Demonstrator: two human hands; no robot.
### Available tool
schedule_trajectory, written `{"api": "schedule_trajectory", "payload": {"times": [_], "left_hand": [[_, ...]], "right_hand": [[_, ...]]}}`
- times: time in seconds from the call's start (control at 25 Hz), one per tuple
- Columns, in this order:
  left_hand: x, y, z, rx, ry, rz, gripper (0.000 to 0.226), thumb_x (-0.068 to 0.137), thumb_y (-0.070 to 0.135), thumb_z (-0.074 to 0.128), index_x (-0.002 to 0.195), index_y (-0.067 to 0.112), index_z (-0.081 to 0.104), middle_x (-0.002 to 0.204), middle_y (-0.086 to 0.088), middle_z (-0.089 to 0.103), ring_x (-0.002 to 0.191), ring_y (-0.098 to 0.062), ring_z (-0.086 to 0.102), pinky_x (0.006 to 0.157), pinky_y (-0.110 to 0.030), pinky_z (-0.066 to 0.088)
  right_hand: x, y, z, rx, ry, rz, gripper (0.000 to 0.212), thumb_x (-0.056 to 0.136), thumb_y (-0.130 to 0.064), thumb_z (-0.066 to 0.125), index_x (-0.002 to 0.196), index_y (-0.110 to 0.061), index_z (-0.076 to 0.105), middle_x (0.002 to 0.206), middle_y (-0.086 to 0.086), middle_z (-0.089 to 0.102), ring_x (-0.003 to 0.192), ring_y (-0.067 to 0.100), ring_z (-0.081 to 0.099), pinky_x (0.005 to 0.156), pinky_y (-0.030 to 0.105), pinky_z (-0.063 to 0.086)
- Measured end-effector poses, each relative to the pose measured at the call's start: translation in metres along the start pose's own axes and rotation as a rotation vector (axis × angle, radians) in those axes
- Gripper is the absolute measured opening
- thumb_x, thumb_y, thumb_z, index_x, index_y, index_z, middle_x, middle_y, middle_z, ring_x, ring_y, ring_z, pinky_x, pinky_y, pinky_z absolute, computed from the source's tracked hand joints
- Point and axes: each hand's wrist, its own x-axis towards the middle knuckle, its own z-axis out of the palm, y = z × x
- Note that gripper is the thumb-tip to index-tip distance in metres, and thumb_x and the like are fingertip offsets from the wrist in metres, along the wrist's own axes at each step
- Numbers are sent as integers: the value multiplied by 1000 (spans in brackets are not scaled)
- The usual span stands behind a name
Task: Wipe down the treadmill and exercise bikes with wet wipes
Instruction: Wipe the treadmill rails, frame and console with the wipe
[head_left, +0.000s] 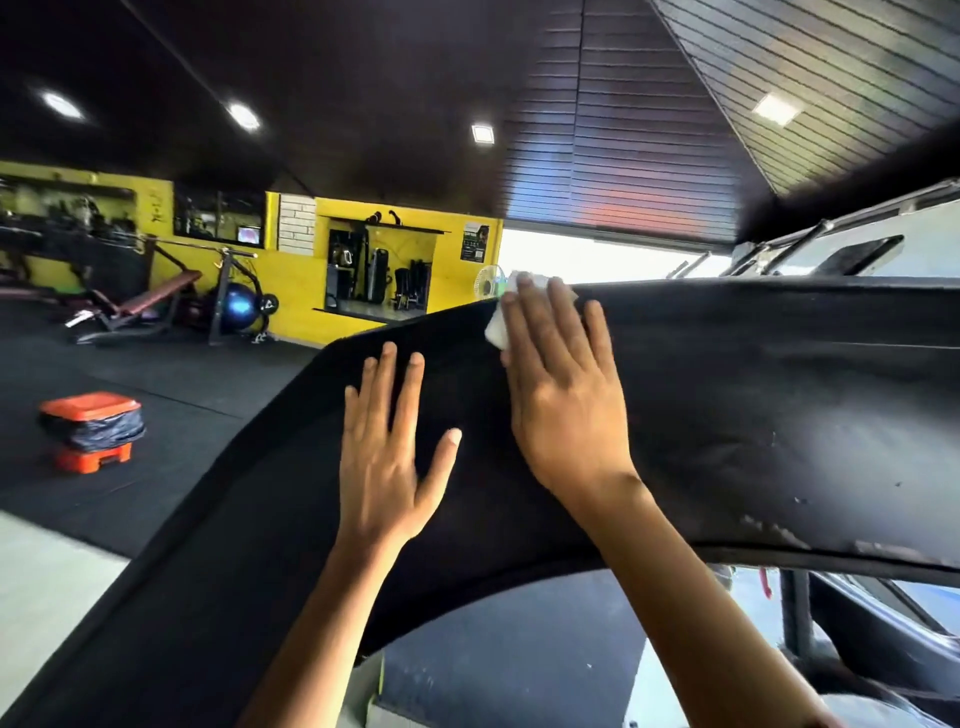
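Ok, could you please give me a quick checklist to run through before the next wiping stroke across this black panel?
1. Wipe under control: ok. The right hand presses the white wipe flat against the black panel near its top edge.
2. Bracing: ok. The left hand lies flat on the panel, beside the right, off the wipe.
3. Stroke path rightward: ok. Nothing lies on the panel there.
4. Dirt left: not ok; pale specks show at the panel's lower right.
5. Wipe moist and clean: cannot tell; fingers cover most of it.
6. Disposal: ok. An orange bin with a black liner stands on the floor to the left.
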Motion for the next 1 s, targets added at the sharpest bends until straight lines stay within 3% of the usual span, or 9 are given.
{"api": "schedule_trajectory", "payload": {"times": [0.12,0.28,0.36,0.56,0.8,1.0], "left_hand": [[-3,-11,-3,11,-8,25,66,97,50,34,150,12,21,158,-15,18,147,-29,13,120,-34,3],[-12,-26,-5,-8,4,-7,65,98,49,33,150,11,21,158,-15,17,147,-29,14,121,-34,3],[-17,-28,-4,-1,3,-8,65,98,48,32,150,10,21,158,-15,17,147,-29,13,121,-33,3],[-32,-30,-4,22,-27,-10,66,98,48,32,150,9,21,158,-14,12,148,-26,8,120,-35,4],[-54,-32,-1,22,-64,-31,66,99,51,27,152,13,16,160,-10,8,148,-22,6,120,-32,3],[-85,-24,5,-1,-75,-67,66,100,51,27,151,12,17,159,-11,9,148,-24,7,120,-33,3]], "right_hand": [[-6,2,2,-51,-54,-220,43,101,-17,41,144,-10,41,151,8,36,142,24,29,118,43,17],[-24,21,-12,-39,62,86,44,101,-12,42,144,-6,38,151,12,34,143,31,25,119,42,12],[-18,2,0,-32,88,128,47,97,-8,47,143,-4,39,151,14,34,143,33,24,118,43,11],[-41,-39,20,17,-122,-238,52,93,-12,51,144,-12,41,153,4,33,143,20,27,118,38,18],[-53,-21,0,-2,-8,215,47,99,-16,41,145,-8,38,153,7,31,146,19,13,119,37,6],[-101,-40,9,61,-197,-170,50,96,-13,45,145,-13,39,154,1,31,144,15,24,118,35,18]]}}
